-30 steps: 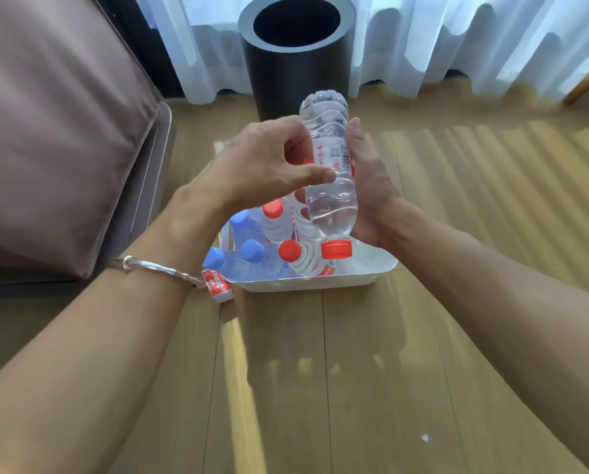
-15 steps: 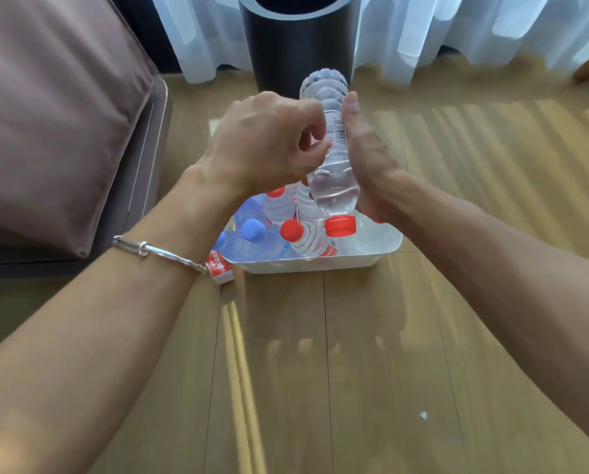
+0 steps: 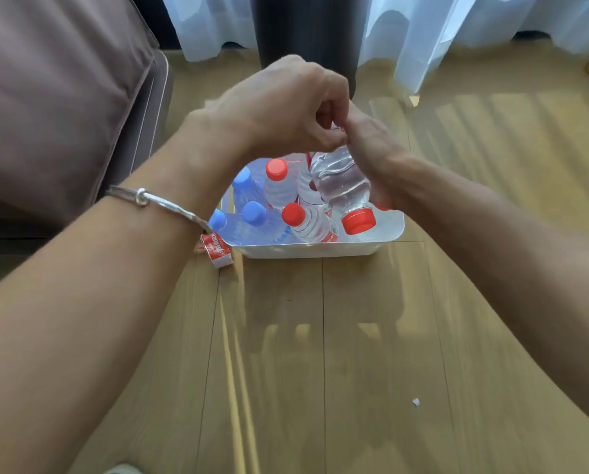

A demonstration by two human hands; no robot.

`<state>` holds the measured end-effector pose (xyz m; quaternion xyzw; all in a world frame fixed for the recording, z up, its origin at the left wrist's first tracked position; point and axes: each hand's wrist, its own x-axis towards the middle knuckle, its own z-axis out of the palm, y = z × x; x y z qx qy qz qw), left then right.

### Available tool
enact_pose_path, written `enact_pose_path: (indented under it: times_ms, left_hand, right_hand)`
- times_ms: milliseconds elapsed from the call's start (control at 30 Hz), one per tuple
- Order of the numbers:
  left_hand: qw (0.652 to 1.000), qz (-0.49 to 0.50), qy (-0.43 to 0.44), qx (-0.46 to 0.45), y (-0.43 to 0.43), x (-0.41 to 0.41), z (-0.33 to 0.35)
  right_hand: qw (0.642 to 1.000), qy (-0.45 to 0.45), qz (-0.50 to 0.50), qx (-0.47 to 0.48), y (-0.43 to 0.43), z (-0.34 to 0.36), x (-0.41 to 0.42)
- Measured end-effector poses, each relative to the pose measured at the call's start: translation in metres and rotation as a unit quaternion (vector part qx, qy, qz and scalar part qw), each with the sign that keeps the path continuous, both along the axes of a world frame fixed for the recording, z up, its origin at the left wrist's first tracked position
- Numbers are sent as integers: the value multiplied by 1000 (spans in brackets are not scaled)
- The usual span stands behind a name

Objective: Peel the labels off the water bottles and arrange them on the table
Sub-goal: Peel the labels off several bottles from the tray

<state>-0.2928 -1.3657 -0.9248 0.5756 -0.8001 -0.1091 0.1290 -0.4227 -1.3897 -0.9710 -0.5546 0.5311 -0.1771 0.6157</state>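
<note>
Over a white tub (image 3: 306, 250) packed with red- and blue-capped bottles (image 3: 279, 186), a clear, ribbed water bottle (image 3: 341, 181) is held tilted, its red cap (image 3: 359, 221) pointing down. The right hand (image 3: 372, 145) grips its body. The left hand (image 3: 279, 107), fingers curled, pinches its red-and-white label (image 3: 336, 127), and the two hands meet there. A loose label (image 3: 216, 249) lies on the table (image 3: 320, 354) just beside the tub's near-left corner.

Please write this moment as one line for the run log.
step: label peeling | left hand: pinches label | right hand: holds bottle, cap downward | tub: other bottles inside | loose label: beside tub
</note>
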Motion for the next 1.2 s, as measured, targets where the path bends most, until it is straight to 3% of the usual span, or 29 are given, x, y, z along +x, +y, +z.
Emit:
enact_pose_path:
  times_ms: [133, 233, 367, 533, 767, 1000, 1200]
  left_hand:
    - [999, 18, 9, 31, -1, 7, 2]
    - [999, 34, 9, 30, 0, 11, 3]
    - [998, 59, 19, 13, -2, 16, -2]
    - [996, 66, 19, -57, 3, 15, -14]
    - [992, 80, -30, -89, 12, 2, -21]
    - [997, 55, -45, -10, 15, 6, -21]
    - [993, 47, -95, -48, 17, 6, -27]
  right_hand:
    - [999, -25, 5, -27, -7, 1, -1]
    - [998, -65, 1, 7, -9, 1, -2]
    - [987, -150, -24, 59, -12, 1, -1]
    - [979, -181, -54, 73, -15, -1, -1]
    - [989, -128, -48, 49, -20, -5, -1]
    - [1000, -21, 12, -6, -22, -6, -6]
    - [996, 60, 42, -43, -15, -1, -1]
